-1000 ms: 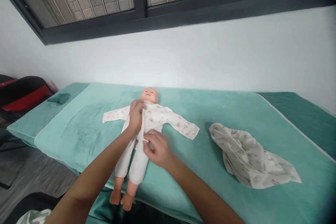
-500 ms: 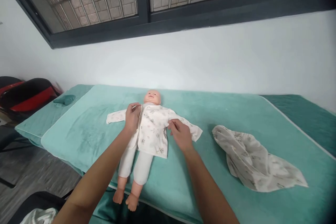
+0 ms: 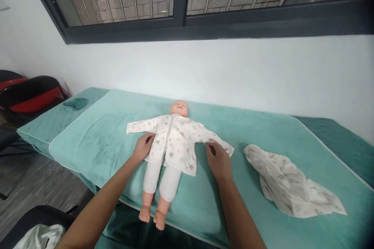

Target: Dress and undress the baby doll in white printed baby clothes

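Note:
A baby doll (image 3: 179,107) lies on its back, wearing a white printed baby jacket (image 3: 181,140) and white trousers (image 3: 169,184), its feet bare. Both sleeves are spread to the sides, and the front panels lie side by side over the chest. My left hand (image 3: 143,147) is closed at the jacket's side edge, just below the sleeve on the left of the view. On the other side, my right hand (image 3: 218,160) pinches the lower edge of the other sleeve near its cuff. The doll's hands are hidden inside the sleeves.
The doll lies on a padded bed with a green cover (image 3: 96,136). A crumpled printed white cloth (image 3: 292,183) rests at the right. Behind are a white wall (image 3: 233,70) and a barred window. Black and red chairs (image 3: 32,93) stand at the left; another chair (image 3: 52,218) holds a cloth.
My left hand has moved from the jacket's front opening down to its side. My right hand has shifted outward along the sleeve toward the cuff. The camera view has turned slightly.

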Available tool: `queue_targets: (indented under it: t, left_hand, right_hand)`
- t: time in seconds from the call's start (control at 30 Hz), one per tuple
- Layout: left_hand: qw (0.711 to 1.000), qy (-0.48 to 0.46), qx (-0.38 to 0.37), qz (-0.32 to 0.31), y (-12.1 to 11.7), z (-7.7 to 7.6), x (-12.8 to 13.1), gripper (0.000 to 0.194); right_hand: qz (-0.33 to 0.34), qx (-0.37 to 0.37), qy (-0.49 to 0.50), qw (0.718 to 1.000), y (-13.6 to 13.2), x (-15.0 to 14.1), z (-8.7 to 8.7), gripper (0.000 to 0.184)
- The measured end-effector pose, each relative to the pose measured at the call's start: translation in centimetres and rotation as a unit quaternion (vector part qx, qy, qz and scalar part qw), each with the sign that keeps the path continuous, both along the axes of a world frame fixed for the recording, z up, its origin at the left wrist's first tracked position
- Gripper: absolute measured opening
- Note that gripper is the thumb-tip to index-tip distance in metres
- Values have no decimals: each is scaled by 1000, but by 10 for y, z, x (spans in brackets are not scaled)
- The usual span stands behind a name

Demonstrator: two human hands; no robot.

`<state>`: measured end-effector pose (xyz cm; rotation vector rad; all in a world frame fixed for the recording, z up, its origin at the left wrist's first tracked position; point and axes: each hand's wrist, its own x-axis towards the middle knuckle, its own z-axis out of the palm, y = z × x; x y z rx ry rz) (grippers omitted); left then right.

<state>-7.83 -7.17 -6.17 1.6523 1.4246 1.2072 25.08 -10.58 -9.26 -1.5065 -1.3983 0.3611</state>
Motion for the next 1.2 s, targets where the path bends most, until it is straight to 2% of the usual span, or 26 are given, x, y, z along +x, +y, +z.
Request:
queue_targets:
  t: [0.1,0.17,0.27,0.33,0.37,0.43,0.57,0.63,0.73,0.87,0.97,1.07,1.2]
  left_hand:
    - [1000,19,-1,-10,-2,-11,0,26]
    - [999,38,15,-6,1,-12,-7,28]
    - [981,149,102,75,15,-12,-33,28]
    - [944,271,133,134,28,-13,-57,36]
    - [926,325,123,149,35,-13,-69,40]
    - [902,396,100,140,50,-15,-89,43]
    - [880,451,111,97,75,-16,-104,41]
    - [876,453,110,120,84,-16,-105,44]
    - [882,439,78,152,93,-16,-107,46]
    - [899,399,64,166,95,-19,-111,50]
    - [913,352,75,191,96,-24,-113,53]
    - [931,285,95,208,98,-28,-117,52]
    - [946,180,112,244,102,-33,-125,51]
  right_hand:
    - [-72,35,-130,988,4,1,-6,27]
    - [-140,31,-183,973,7,5,-9,35]
    - [-249,15,-181,951,5,18,-14,41]
    - [-294,3,-158,943,2,31,-17,44]
    - [-307,-9,-151,940,1,37,-18,47]
    - [-309,-36,-156,937,0,46,-19,49]
    - [-261,-73,-194,943,3,53,-19,45]
    - [-245,-87,-185,948,6,53,-18,45]
    - [-255,-80,-138,954,8,55,-18,44]
    - [-326,-16,-96,940,8,60,-21,42]
    - [-366,28,-104,924,7,59,-22,43]
    - [-331,79,-140,930,3,50,-20,41]
    - [-232,131,-194,944,-6,27,-12,32]
